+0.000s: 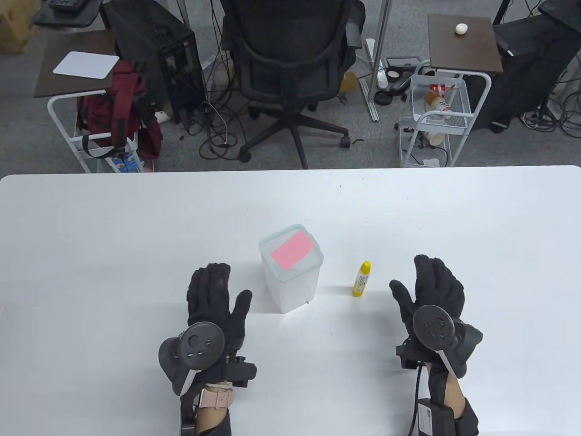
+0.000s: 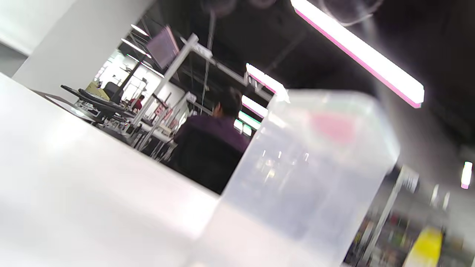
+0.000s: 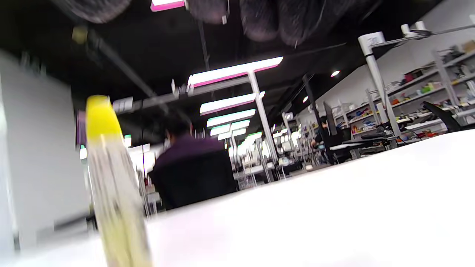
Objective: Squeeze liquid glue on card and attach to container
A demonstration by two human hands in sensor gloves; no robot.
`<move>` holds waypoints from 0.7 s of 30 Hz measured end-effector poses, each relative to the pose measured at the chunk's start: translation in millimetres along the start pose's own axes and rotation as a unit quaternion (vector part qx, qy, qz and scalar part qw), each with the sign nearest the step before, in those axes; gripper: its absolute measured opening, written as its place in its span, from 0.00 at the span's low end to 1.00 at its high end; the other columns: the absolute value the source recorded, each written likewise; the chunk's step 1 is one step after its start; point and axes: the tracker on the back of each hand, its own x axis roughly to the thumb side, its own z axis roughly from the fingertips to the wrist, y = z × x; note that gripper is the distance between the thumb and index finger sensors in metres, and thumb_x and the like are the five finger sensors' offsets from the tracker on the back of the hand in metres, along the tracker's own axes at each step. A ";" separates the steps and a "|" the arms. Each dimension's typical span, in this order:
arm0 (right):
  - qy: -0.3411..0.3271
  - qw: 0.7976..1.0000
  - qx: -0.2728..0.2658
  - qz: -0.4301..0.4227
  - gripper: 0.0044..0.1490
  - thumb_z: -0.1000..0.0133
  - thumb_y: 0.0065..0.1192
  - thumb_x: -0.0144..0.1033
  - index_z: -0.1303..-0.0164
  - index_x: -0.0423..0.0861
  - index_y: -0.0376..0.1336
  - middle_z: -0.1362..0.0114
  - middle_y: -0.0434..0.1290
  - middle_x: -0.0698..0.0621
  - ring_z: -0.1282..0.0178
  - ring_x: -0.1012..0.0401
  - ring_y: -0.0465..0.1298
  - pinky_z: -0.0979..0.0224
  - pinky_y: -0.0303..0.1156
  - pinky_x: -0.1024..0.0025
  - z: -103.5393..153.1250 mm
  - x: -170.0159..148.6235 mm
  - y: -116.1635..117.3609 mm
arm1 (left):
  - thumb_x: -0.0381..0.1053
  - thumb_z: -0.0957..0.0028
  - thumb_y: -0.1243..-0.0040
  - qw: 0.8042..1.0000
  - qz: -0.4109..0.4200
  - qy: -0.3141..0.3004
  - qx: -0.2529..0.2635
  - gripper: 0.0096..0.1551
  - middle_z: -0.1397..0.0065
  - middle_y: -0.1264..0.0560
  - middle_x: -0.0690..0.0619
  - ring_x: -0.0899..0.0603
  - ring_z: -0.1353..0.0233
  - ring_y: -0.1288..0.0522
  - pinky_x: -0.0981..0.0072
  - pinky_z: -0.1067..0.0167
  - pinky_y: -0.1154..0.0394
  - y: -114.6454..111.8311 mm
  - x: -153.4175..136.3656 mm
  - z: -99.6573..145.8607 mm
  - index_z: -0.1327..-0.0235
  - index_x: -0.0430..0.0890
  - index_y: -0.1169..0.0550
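Starting at the left, the left hand [image 1: 217,295] lies flat on the white desk [image 1: 113,236], palm down, fingers stretched forward and together, thumb angled out toward the centre. It holds nothing. A round black tracker [image 1: 199,341] sits on the back of it, and a pink watch strap [image 1: 213,399] wraps the wrist below.

Just beside that thumb stands the container [image 1: 292,272], a translucent, square-sided tub, upright, with its lid on. The pink card [image 1: 292,250] lies flat on top of the lid, turned at a slant to the lid's edges. Whether it is stuck down, the pictures do not say. In the left wrist view the container [image 2: 311,174] looms large and blurred, the card a pink smear [image 2: 332,128] near its top.

Moving right, the glue bottle [image 1: 361,279] stands alone on the desk, yellow cap up, pale yellow body, near the container but apart from it, and apart from both hands. The right wrist view catches the glue bottle [image 3: 111,185] close and blurred at the left.

Further right, the right hand [image 1: 433,288] rests on the desk too, fingers spread forward, thumb out toward the bottle, empty, with its own tracker [image 1: 433,326] on the back. Gloved fingertips [image 3: 267,18] hang in at the top of the right wrist view.
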 end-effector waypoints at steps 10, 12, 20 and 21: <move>-0.053 0.985 0.108 0.122 0.60 0.47 0.22 0.77 0.15 0.54 0.18 0.10 0.20 0.35 0.10 0.31 0.27 0.21 0.23 0.25 8.3 -0.8 32.2 | 0.82 0.47 0.64 0.961 -0.229 -0.014 -0.157 0.60 0.17 0.79 0.43 0.31 0.20 0.80 0.27 0.32 0.72 -32.9 1.1 7.5 0.21 0.56 0.74; -0.059 0.984 0.107 0.132 0.60 0.47 0.23 0.77 0.15 0.54 0.19 0.10 0.21 0.35 0.10 0.31 0.27 0.21 0.22 0.25 10.3 -0.7 33.7 | 0.82 0.47 0.64 0.966 -0.207 -0.014 -0.152 0.60 0.17 0.79 0.43 0.31 0.20 0.80 0.27 0.32 0.73 -32.5 2.1 8.8 0.21 0.57 0.73; -0.068 0.977 0.117 0.167 0.59 0.47 0.24 0.76 0.15 0.54 0.19 0.10 0.21 0.35 0.10 0.31 0.27 0.21 0.22 0.25 15.2 -1.7 39.2 | 0.82 0.47 0.63 0.963 -0.214 -0.010 -0.165 0.59 0.16 0.78 0.42 0.31 0.19 0.79 0.27 0.31 0.72 -38.0 1.1 11.1 0.20 0.57 0.73; -0.068 0.976 0.117 0.169 0.59 0.47 0.24 0.76 0.15 0.54 0.19 0.10 0.21 0.35 0.10 0.31 0.27 0.21 0.22 0.25 15.5 -1.9 39.7 | 0.81 0.47 0.63 0.963 -0.213 -0.009 -0.165 0.59 0.16 0.78 0.42 0.31 0.19 0.79 0.27 0.31 0.72 -38.2 1.0 11.1 0.20 0.57 0.72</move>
